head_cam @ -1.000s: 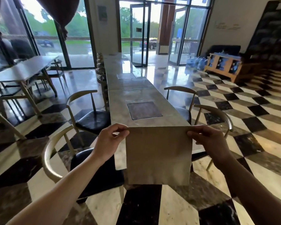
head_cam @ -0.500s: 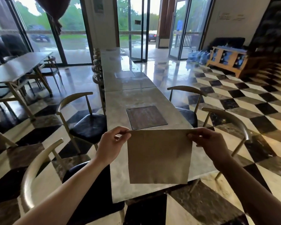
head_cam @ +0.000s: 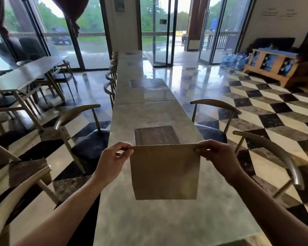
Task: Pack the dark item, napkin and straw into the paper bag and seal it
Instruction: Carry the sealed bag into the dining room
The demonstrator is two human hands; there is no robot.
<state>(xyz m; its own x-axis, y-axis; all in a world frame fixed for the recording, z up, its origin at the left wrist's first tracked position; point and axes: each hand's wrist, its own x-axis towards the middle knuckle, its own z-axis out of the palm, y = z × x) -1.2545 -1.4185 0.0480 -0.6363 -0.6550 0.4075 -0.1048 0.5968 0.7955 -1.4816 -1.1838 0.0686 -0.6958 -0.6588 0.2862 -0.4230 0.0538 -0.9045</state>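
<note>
Lower centre of the frame: a flat brown paper bag hangs upright above the near end of a long marbled surface, held clear of it. The left hand pinches the bag's upper left corner between thumb and forefinger. The right hand pinches the upper right corner the same way. The bag spans the gap between the two hands, its top edge level and taut, its mouth closed flat.

Just beyond the bag, a dark rectangular inset panel lies flush in the surface. Curved-back chairs stand along both sides. Upper right of the frame: a wooden rack with blue water bottles beside it. At the far end, glass doors.
</note>
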